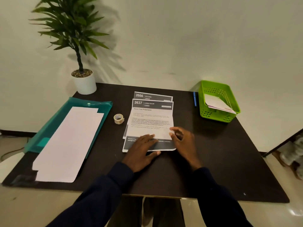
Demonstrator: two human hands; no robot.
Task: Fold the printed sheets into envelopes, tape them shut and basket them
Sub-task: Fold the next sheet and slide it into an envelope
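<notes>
Pressing flat-fingered, the left hand (142, 148) pins the printed sheet (150, 118), headed 2637 LIVING ROOM, mid-frame; the right hand (183, 140) pinches its right edge.

Dark brown table (213, 153), lime-green perforated basket (229, 115), white printed sheets (152, 118) with dark grey header bands, translucent teal folder (98, 104) under white paper (68, 141), blue pen (194, 99), beige tape roll (118, 118), white pot (86, 84), green foliage (70, 22), navy sleeves (105, 190).
</notes>
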